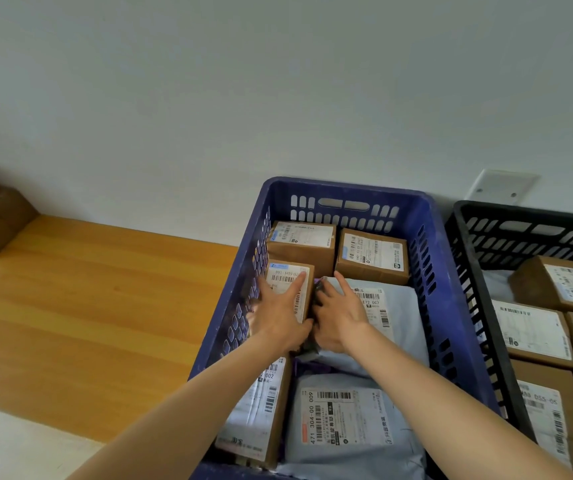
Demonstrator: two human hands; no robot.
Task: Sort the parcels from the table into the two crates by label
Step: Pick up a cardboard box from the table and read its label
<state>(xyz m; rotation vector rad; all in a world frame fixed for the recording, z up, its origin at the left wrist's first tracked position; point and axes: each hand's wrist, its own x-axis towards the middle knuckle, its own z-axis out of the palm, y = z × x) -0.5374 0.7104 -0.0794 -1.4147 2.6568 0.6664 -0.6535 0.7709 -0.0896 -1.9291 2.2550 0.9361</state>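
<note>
Centre frame, in the blue crate (343, 188), the left hand (279, 315) lies fingers spread on a small cardboard parcel (286, 277); the right hand (338, 320) is beside it, grip unclear. Best seat it flat, label up.

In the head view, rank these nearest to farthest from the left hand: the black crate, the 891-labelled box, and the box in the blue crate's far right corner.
1. 891-labelled box: touched by the left hand, by the left wall of the blue crate.
2. far-right-corner box: in the same crate, past the right hand.
3. black crate: outside, on the right.
</note>
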